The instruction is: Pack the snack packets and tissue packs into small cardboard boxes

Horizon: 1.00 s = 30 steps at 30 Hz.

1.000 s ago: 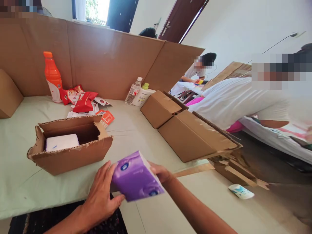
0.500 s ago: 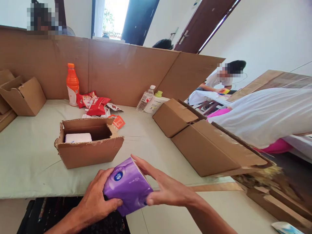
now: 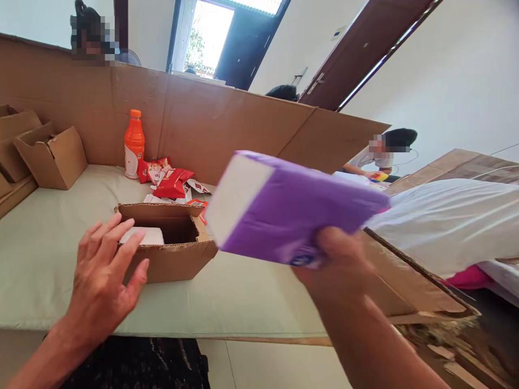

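My right hand (image 3: 340, 259) grips a purple tissue pack (image 3: 300, 205) by one end and holds it up above the table, its white end facing left. My left hand (image 3: 107, 265) has its fingers spread over the near left side of a small open cardboard box (image 3: 174, 262); whether it touches the rim I cannot tell. Inside that box, on the left, lies a white-topped pack (image 3: 148, 236), partly behind my fingers. The right part of the box is dark inside.
Behind the box lie red snack packets (image 3: 173, 182) beside an orange bottle (image 3: 134, 145). Cardboard boxes (image 3: 65, 156) stand at the left. A cardboard wall (image 3: 227, 124) runs along the back. Another large box (image 3: 405, 275) is at the right, with a person (image 3: 385, 151) beyond it.
My right hand has raised the tissue pack up and turned it. My left hand has let go of the pack and moved left to the small box. The view has shifted.
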### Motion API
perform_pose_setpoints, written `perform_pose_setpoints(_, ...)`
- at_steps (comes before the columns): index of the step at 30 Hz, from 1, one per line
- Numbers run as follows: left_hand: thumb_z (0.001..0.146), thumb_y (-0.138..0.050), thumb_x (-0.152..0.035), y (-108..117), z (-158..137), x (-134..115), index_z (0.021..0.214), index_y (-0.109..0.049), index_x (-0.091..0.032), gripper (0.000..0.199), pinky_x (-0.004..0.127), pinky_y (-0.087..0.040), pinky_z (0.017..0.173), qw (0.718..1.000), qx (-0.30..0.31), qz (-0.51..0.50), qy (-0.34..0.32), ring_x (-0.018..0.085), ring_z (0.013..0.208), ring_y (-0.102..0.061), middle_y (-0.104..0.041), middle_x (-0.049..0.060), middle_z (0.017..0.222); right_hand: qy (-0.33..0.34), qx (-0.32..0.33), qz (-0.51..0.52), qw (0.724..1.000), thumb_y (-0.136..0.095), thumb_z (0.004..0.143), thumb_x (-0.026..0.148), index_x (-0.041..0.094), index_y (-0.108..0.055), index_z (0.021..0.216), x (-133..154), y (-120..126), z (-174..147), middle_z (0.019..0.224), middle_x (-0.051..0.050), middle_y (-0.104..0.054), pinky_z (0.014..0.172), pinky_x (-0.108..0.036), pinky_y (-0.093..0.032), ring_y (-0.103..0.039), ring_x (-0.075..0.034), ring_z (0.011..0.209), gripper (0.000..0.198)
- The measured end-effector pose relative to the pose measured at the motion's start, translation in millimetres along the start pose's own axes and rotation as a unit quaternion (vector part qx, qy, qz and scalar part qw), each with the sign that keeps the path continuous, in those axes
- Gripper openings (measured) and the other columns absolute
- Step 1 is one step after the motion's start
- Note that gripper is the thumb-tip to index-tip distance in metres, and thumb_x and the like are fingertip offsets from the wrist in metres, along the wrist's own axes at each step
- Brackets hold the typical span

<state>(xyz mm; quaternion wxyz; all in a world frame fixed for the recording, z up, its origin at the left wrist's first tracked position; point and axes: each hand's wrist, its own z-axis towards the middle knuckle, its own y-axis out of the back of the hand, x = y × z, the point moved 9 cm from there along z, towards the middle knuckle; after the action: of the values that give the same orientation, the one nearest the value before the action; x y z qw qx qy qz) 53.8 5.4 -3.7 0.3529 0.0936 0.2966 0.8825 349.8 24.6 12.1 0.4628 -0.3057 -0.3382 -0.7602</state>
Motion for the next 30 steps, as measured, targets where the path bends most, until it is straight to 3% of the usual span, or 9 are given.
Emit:
perform_pose_setpoints(3,0.092,-0.061,-0.01,-10.2,-4.2,17.1,0.122,-0.061,-0.012,0.03,0.061,-0.042,0.112,0.999,0.029,0.023,0.004,0.034,0.116,-0.068,-0.073,0.014,0.113,0.023,0.037,0.074,0.996,-0.071,0.077,0.068,0.03,-0.035,0.156,-5.3,-56.5,31.9,0.138,-0.011,-0.064,0.103,-0.054,-0.055,-0.064,-0.034,0.123,0.094)
perform_pose_setpoints(7,0.094,-0.058,-0.007,-15.3,-11.8,21.3,0.111,-0.061,-0.016,0.019,0.059,-0.042,0.111,0.999,0.041,-0.003,0.004,0.026,0.103,-0.071,-0.074,0.006,0.096,0.014,0.167,0.047,0.985,-0.077,0.073,0.068,0.026,-0.03,0.157,-20.9,-112.6,55.3,0.131,-0.011,-0.067,0.095,-0.047,-0.058,-0.067,-0.031,0.115,0.105)
perform_pose_setpoints(9,0.094,-0.058,-0.006,-16.1,-12.3,21.0,0.107,-0.061,-0.017,0.018,0.059,-0.041,0.112,0.999,0.046,-0.02,0.009,0.025,0.102,-0.07,-0.073,0.004,0.092,0.011,0.218,-0.018,0.976,-0.078,0.074,0.065,0.024,-0.034,0.155,-24.8,-118.9,57.2,0.131,-0.012,-0.067,0.093,-0.046,-0.059,-0.068,-0.031,0.113,0.101)
perform_pose_setpoints(12,0.093,-0.057,-0.004,-17.3,-11.3,21.7,0.105,-0.061,-0.018,0.019,0.057,-0.039,0.114,0.997,0.052,-0.048,0.023,0.023,0.105,-0.068,-0.072,0.002,0.089,0.047,0.248,-0.18,0.951,-0.078,0.077,0.055,0.023,-0.043,0.151,-12.9,-106.6,52.8,0.135,-0.013,-0.065,0.092,-0.047,-0.058,-0.068,-0.032,0.112,0.088)
perform_pose_setpoints(15,0.093,-0.058,-0.003,-18.4,-10.8,23.2,0.103,-0.06,-0.019,0.019,0.056,-0.039,0.115,0.996,0.053,-0.071,0.031,0.023,0.106,-0.067,-0.072,0.001,0.088,0.139,0.255,-0.343,0.893,-0.071,0.084,0.043,0.022,-0.046,0.149,17.7,-98.2,41.8,0.133,-0.014,-0.067,0.093,-0.048,-0.056,-0.068,-0.034,0.113,0.073)
perform_pose_setpoints(19,0.093,-0.059,-0.002,-21.3,-10.3,24.8,0.104,-0.061,-0.018,0.02,0.056,-0.038,0.116,0.994,0.053,-0.087,0.035,0.023,0.109,-0.066,-0.072,0.002,0.091,0.221,0.293,-0.472,0.801,-0.066,0.088,0.038,0.016,-0.049,0.145,40.4,-116.3,31.0,0.124,-0.018,-0.07,0.09,-0.048,-0.055,-0.069,-0.036,0.108,0.063)
perform_pose_setpoints(24,0.094,-0.058,-0.003,-21.9,-11.1,24.2,0.104,-0.061,-0.019,0.02,0.055,-0.038,0.116,0.993,0.052,-0.094,0.042,0.022,0.11,-0.065,-0.073,0.001,0.092,0.203,0.416,-0.493,0.737,-0.069,0.084,0.033,0.016,-0.05,0.144,31.4,-152.1,38.5,0.12,-0.015,-0.071,0.089,-0.044,-0.054,-0.07,-0.033,0.104,0.065)
perform_pose_setpoints(30,0.095,-0.057,-0.004,-21.4,-13.6,23.8,0.104,-0.06,-0.02,0.019,0.053,-0.036,0.118,0.991,0.06,-0.105,0.048,0.022,0.112,-0.065,-0.073,0.0,0.092,0.166,0.51,-0.468,0.702,-0.071,0.077,0.025,0.017,-0.058,0.136,13.7,-184.9,38.2,0.118,-0.016,-0.072,0.089,-0.043,-0.052,-0.069,-0.033,0.105,0.061)
